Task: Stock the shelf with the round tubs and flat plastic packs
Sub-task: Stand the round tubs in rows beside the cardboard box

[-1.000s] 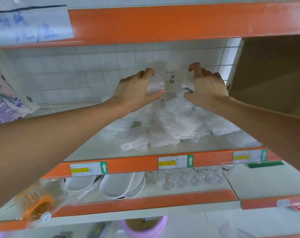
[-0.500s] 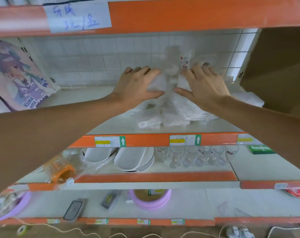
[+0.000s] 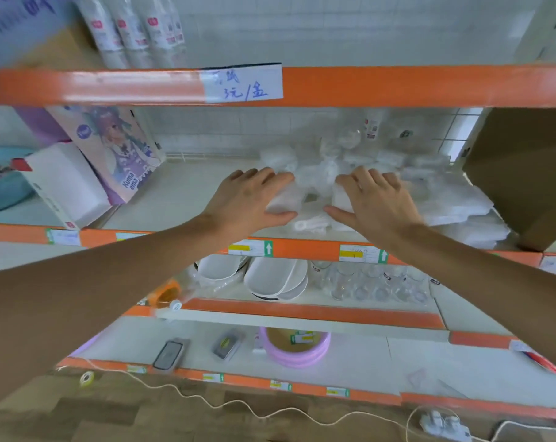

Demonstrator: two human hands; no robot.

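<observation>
On the middle shelf (image 3: 305, 249) lies a heap of flat white plastic packs (image 3: 448, 199), with clear round tubs (image 3: 350, 138) behind it by the tiled wall. My left hand (image 3: 248, 199) holds one white pack (image 3: 284, 199), fingers laid over its top and thumb under its near edge. My right hand (image 3: 378, 199) holds another white pack (image 3: 340, 196) the same way. The two hands sit side by side, low over the shelf board near its front edge. A small bag of white pieces (image 3: 311, 224) lies between the thumbs.
A brown cardboard box (image 3: 525, 173) stands at the shelf's right end. An illustrated box (image 3: 111, 148) and a white carton (image 3: 66, 183) lean at the left. White plates (image 3: 270, 275) and glasses (image 3: 375, 282) fill the shelf below; a pink tub (image 3: 295, 346) sits lower still.
Both hands have come down and toward the shelf's front edge with their packs. The view has pulled back and tilted, showing the upper shelf and floor.
</observation>
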